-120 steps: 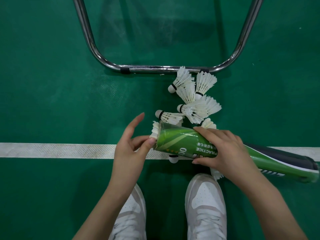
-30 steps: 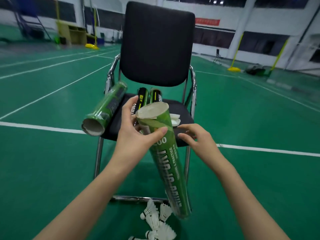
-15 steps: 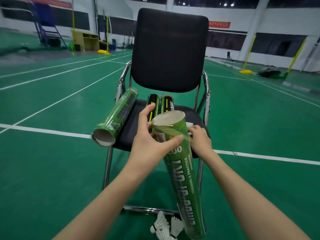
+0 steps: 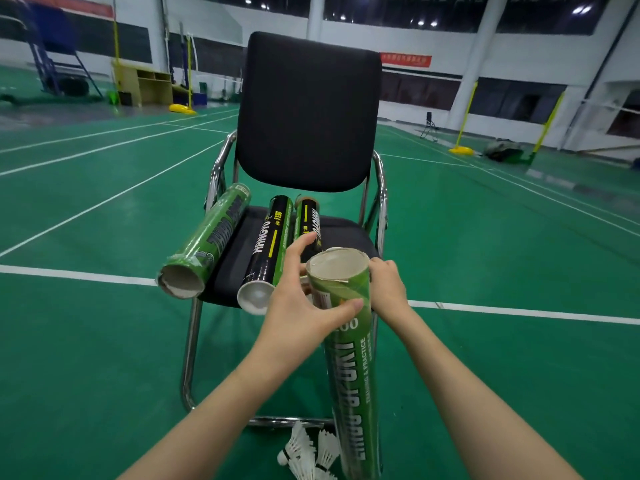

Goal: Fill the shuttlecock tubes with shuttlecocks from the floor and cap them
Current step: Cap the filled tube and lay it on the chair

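My left hand (image 4: 298,313) grips a long green shuttlecock tube (image 4: 353,382) just below its open, ragged top; the tube stands nearly upright in front of the chair. My right hand (image 4: 388,289) reaches past the tube's right side onto the black chair seat (image 4: 232,258), and its fingers are hidden behind the tube. Three other tubes lie on the seat: an open green one (image 4: 211,237) sticking out at the left, a black one (image 4: 268,247) with a white end, and a dark one (image 4: 308,220) beside it. Several white shuttlecocks (image 4: 304,452) lie on the floor by the tube's lower end.
The chair has a tall black backrest (image 4: 308,112) and chrome frame (image 4: 188,344) whose base bar runs along the floor near the shuttlecocks. Green court floor with white lines (image 4: 519,311) stretches all around. Yellow net posts and a wooden shelf stand far off.
Four seconds ago the tube lay over the floor shuttlecocks in my right hand. My left hand now holds it upright, and the right hand has gone farther behind its top onto the seat.
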`<state>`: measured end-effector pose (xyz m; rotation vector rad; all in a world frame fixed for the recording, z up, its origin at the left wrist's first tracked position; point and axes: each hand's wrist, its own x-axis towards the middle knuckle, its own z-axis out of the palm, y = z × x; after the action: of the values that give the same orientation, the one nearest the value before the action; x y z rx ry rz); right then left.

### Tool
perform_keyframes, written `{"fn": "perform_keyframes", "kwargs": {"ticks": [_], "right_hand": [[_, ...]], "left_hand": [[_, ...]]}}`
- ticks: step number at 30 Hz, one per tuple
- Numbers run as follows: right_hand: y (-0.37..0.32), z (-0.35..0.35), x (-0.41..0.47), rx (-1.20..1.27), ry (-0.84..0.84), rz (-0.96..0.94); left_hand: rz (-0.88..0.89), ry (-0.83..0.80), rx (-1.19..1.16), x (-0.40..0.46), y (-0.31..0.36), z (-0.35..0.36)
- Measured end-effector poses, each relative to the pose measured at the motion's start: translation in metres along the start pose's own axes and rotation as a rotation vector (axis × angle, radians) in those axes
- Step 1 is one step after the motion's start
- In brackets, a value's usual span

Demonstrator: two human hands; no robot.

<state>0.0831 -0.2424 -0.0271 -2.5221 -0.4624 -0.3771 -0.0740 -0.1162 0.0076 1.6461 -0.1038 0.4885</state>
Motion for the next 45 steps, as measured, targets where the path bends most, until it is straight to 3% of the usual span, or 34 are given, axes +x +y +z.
{"fn": "perform_keyframes", "kwargs": {"ticks": [10, 17, 31, 45], "right_hand": [[-0.017, -0.101, -0.058, 0.193, 0.078, -0.137], [-0.016, -0.132, -0.107, 0.263, 0.063, -0.17], [0.021, -0.109, -0.16, 0.295, -0.155, -0.064], [0.06, -0.066, -0.175, 0.265, -0.1, 0.106]], "left_hand": [[0.042, -0.108, 0.083, -0.012, 0.007, 0.028], [0.012, -0.18, 0.127, -0.025, -0.013, 0.061], [-0.033, -0.215, 0.081, -0.04, -0.063, 0.108], [-0.075, -0.313, 0.126, -0.058, -0.108, 0.13]]}}
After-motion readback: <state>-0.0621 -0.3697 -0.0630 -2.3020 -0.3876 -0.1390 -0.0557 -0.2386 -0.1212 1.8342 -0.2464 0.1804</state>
